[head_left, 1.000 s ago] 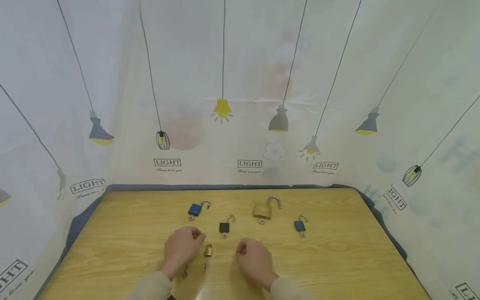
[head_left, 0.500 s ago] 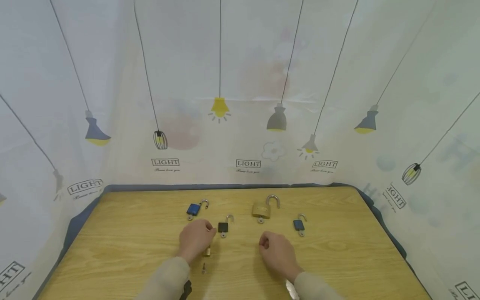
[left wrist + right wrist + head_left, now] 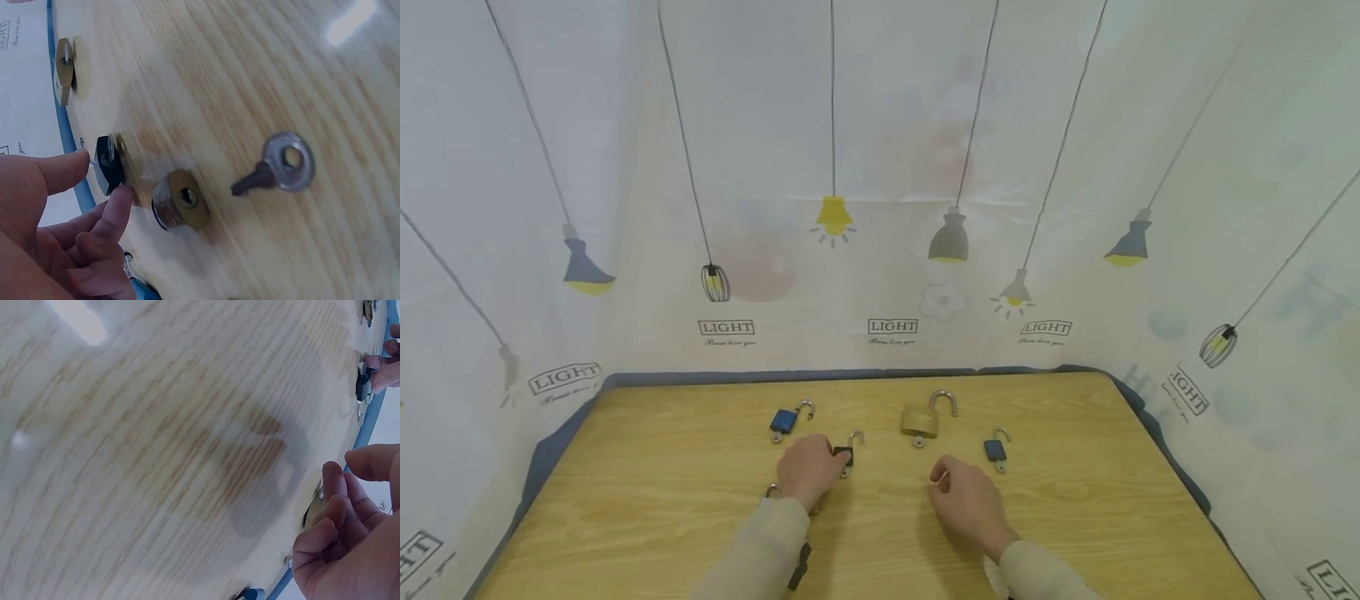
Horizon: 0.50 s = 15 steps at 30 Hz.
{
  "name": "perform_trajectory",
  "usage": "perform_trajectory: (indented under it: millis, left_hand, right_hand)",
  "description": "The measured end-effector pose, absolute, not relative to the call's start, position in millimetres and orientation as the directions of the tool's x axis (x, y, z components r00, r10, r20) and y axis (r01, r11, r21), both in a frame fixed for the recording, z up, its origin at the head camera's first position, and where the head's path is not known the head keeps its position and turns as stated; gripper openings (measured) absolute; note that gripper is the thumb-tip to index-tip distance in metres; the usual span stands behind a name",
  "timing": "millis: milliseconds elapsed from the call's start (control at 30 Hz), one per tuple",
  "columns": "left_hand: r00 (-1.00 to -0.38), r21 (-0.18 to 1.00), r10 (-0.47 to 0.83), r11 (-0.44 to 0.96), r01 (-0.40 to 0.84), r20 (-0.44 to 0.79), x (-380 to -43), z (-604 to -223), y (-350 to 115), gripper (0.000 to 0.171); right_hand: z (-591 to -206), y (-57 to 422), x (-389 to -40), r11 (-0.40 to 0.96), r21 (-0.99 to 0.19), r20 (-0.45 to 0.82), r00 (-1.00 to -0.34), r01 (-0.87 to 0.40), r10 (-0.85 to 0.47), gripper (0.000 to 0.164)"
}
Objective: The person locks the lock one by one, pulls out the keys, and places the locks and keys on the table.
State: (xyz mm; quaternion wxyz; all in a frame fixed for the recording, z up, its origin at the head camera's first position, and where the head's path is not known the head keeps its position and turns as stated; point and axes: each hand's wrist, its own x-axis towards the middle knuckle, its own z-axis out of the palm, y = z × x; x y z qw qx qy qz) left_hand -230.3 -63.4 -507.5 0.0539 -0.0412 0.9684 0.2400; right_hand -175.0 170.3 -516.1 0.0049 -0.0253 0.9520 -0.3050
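My left hand [image 3: 808, 471] is at the black padlock [image 3: 107, 165], its thumb and a finger pinching from opposite sides. The padlock's shackle stands open, and a key shows at its lower end in the head view. Close by in the left wrist view lie a small brass padlock [image 3: 184, 203], its keyhole facing the camera, and a loose silver key [image 3: 287, 162]; my left hand and sleeve largely cover both in the head view. My right hand [image 3: 970, 504] hovers above the table with loosely bent fingers and holds nothing.
Behind the hands lie a blue padlock [image 3: 783, 422], a large brass padlock [image 3: 919, 422] and a smaller blue padlock [image 3: 995, 450] at the right. All three have open shackles and keys. The wooden table [image 3: 1097, 500] ends at a wall of lamp-patterned cloth [image 3: 880, 275].
My left hand has moved forward and right, past the small brass padlock to the black one. My right hand has shifted right and slightly forward.
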Motion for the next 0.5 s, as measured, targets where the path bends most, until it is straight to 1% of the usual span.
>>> perform_trajectory:
  millis: [133, 300, 500]
  left_hand:
    - [-0.989, 0.451, -0.087, 0.883, -0.133, -0.121, -231.7, -508.6, -58.8, 0.034]
    - [-0.988, 0.491, -0.093, 0.860, -0.141, -0.120, -234.0, -513.4, -59.3, 0.032]
    - [-0.978, 0.535, -0.120, 0.822, -0.196, -0.173, -239.3, -517.0, -59.6, 0.043]
  right_hand:
    - [-516.7, 171.2, -174.8, 0.812, -0.582, 0.004, -0.998, -0.052, -0.061, 0.010]
    - [-518.0, 170.6, -172.7, 0.806, -0.590, 0.001, -0.998, -0.054, -0.065, 0.007]
    - [-516.3, 171.1, -172.2, 0.799, -0.597, 0.015, -0.997, -0.067, -0.072, 0.005]
